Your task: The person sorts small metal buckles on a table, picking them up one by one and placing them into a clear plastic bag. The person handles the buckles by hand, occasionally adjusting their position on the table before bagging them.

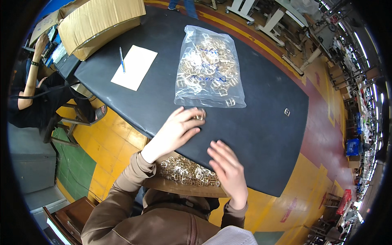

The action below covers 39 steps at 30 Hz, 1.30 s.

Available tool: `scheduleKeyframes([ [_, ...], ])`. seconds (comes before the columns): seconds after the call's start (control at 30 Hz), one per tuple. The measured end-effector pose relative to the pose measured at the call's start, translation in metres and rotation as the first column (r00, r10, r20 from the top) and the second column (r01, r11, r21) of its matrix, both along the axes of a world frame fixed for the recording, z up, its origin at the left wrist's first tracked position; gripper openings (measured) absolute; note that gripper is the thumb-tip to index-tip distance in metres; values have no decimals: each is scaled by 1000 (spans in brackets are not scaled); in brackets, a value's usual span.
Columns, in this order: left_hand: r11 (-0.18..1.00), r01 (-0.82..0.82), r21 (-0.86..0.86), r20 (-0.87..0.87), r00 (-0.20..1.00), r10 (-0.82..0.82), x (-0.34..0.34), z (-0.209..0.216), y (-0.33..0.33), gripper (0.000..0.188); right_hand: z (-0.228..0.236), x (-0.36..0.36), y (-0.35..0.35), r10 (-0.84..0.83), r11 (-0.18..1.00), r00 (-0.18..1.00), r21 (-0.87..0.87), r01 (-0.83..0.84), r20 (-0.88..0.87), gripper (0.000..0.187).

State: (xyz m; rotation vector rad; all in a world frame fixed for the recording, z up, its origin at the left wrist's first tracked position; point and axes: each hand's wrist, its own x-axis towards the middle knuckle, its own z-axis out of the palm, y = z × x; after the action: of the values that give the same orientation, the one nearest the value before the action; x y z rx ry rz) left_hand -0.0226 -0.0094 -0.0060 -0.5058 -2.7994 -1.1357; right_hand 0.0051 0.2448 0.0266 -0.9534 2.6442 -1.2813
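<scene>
My left hand (173, 132) reaches over the dark table, its fingers bent around a small gold-coloured metal buckle (200, 116); the fingers partly cover it, and I cannot tell whether there is more than one. My right hand (229, 169) hovers at the table's near edge with fingers extended and holds nothing. Between my forearms, a cardboard box (179, 187) at my lap contains a heap of similar buckles (185, 170). Just beyond my left hand lies a clear plastic bag (179, 92) full of buckles, with blue handwriting on it.
A single buckle (287, 112) lies toward the table's right side. At the left are a pen (122, 61) on a paper sheet (136, 69) and a large cardboard box (102, 24). Another person (30, 92) sits beyond the left edge. A wooden stool (73, 212) stands lower left.
</scene>
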Motion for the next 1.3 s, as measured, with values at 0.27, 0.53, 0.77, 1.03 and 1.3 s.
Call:
scheduleKeyframes([
  [0.27, 946, -183, 268, -2, 982, 191, 19, -4, -6, 19, -24, -64, -60, 8, 1000, 996, 4, -8, -93, 41],
  [0.53, 986, -154, 57, -101, 982, 159, 4, -10, -3, 42, -22, -29, -31, 94, 996, 995, 4, -94, 29, 35],
  [0.77, 950, 34, -310, -269, 955, -122, -49, -19, 32, 70, -21, 35, 6, 237, 971, 955, -6, -240, 177, 33],
  [1.03, 967, 147, -208, -194, 963, -188, -67, -23, 47, 70, -9, 31, 10, 129, 991, 988, -42, -126, 85, 30],
  [1.3, 973, 128, -191, -208, 964, -168, -65, -23, 44, 63, -10, -43, 15, -212, 953, 962, 182, 242, -171, 39],
])
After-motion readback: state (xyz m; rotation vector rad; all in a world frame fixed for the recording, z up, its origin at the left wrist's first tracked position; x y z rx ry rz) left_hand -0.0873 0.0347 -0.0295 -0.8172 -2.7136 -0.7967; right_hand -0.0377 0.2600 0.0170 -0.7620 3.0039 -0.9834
